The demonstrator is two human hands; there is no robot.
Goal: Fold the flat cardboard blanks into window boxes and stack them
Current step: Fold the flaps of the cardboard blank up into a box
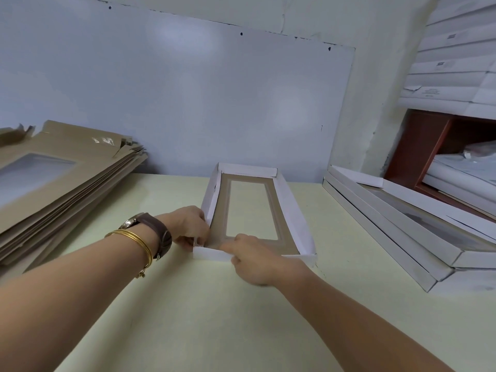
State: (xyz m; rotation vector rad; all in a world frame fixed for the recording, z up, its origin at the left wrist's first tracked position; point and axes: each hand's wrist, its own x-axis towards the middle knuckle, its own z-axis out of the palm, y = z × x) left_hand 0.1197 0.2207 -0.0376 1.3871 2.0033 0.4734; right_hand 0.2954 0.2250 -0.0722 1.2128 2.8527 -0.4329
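Note:
A white window box point(292, 210) with a brown inside and a clear window lies on the pale table, its walls raised. My left hand point(189, 228) pinches the box's near left corner, fingers curled round the corner flap. Over the near wall lies my right hand point(252, 260), gripping it with the fingers inside the box and the thumb outside. At the left a stack of flat brown blanks point(61, 181) rests on the table. Folded white window boxes point(397, 232) are stacked at the right.
The pale green table point(188, 304) runs to a white board on the wall point(188, 89) behind. At the far right a red-brown shelf point(418, 146) holds white packs, with more white boxes point(456, 63) piled on top.

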